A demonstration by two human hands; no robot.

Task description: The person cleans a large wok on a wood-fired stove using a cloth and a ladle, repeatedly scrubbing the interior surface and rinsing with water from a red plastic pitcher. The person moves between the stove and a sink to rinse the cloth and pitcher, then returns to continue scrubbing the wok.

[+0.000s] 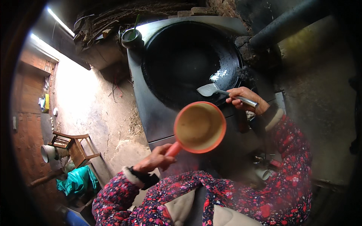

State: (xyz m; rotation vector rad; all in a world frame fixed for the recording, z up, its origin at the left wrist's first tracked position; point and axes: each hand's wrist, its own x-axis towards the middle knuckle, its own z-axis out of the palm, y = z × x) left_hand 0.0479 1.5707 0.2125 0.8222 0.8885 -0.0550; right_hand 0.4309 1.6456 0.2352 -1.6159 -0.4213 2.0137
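My left hand (156, 160) grips the short handle of an orange-rimmed ladle-like dipper (200, 127). Its round cup faces up towards me, in front of the near edge of a large black wok (181, 56). The cup's inside is tan; whether it holds a thin layer of liquid I cannot tell. In my right hand (246, 99) is a metal wok spatula (208, 89), held by its handle. The spatula's flat blade is over the wok's near right part. Dark liquid or a wet sheen shows in the wok, with a bright reflection at its right side.
The wok is set in a metal-topped stove (154, 113). A small dark pot (131, 39) with a green-handled tool stands at its far left corner. Dry twigs (97, 29) are heaped behind. A wooden chair (77, 149) and teal cloth (77, 180) are at left; a thick pipe (285, 26) slants at far right.
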